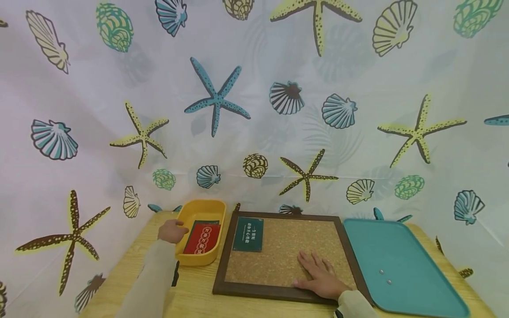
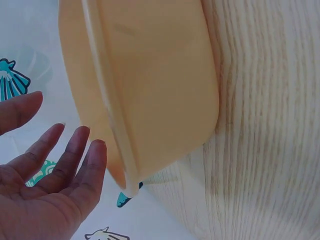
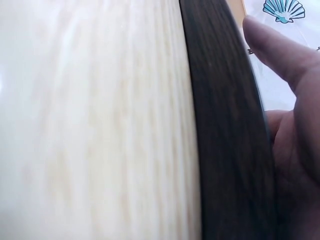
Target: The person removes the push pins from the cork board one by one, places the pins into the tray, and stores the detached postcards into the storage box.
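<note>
My left hand (image 1: pixel 172 231) hovers at the left rim of a yellow plastic bin (image 1: pixel 200 206), its fingers parted and loosely bent. In the left wrist view that hand (image 2: pixel 55 185) holds nothing, and its fingertips are close to the bin's rim (image 2: pixel 112 110). Inside the bin lie a red card (image 1: pixel 203 239) with pale lettering and a dark green card partly hidden beneath it. My right hand (image 1: pixel 319 276) rests with spread fingers on the lower right of a cork board (image 1: pixel 294 238) framed in dark wood (image 3: pixel 225 110). A green card (image 1: pixel 248 234) with white writing lies at the board's upper left.
Right of the board lies a teal tray (image 1: pixel 391 247) bearing two small shiny pins (image 1: pixel 385 276). Everything stands on a light wooden table (image 1: pixel 199 291). A white curtain (image 1: pixel 254 141) printed with shells and starfish hangs behind and at both sides.
</note>
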Demonstrator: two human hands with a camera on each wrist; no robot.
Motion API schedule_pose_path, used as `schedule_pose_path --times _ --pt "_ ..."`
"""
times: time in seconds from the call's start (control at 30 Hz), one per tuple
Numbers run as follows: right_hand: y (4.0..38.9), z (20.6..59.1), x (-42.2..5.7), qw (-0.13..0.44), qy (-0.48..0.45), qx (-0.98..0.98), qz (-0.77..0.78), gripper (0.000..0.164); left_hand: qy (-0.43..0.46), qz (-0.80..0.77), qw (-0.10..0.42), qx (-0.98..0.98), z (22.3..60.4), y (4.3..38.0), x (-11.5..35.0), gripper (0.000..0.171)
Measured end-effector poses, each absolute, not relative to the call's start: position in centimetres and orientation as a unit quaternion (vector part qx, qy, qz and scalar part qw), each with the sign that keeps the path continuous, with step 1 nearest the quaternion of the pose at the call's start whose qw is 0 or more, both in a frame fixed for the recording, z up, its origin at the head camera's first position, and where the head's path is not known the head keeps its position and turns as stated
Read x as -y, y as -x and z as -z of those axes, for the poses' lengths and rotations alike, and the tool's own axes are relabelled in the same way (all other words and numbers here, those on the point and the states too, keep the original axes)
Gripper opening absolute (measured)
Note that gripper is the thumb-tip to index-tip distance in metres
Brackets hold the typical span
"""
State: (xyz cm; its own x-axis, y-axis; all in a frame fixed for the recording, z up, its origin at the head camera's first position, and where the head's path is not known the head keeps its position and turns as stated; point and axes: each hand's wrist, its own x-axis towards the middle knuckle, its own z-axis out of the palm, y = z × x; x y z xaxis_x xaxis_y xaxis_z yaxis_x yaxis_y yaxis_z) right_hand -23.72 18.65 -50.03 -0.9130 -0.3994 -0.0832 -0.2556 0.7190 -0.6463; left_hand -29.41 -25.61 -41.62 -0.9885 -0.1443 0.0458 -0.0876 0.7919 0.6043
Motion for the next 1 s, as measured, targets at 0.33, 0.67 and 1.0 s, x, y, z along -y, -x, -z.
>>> schedule_pose_path --times 0.33,0.67,1.0 --pt "23.72 50.19 -18.60 0.106 0.176 -0.922 0.329 0.085 -0.067 0.323 0.047 0.943 42.25 29.61 25.72 0.047" --pt "23.50 49.88 -18.50 0.101 0.179 -0.921 0.332 0.085 -0.076 0.337 0.058 0.937 42.33 29.64 25.49 0.045" --pt "23.65 50.07 -18.56 0.102 0.173 -0.918 0.342 0.085 -0.070 0.327 0.073 0.940 42.53 29.79 25.46 0.044"
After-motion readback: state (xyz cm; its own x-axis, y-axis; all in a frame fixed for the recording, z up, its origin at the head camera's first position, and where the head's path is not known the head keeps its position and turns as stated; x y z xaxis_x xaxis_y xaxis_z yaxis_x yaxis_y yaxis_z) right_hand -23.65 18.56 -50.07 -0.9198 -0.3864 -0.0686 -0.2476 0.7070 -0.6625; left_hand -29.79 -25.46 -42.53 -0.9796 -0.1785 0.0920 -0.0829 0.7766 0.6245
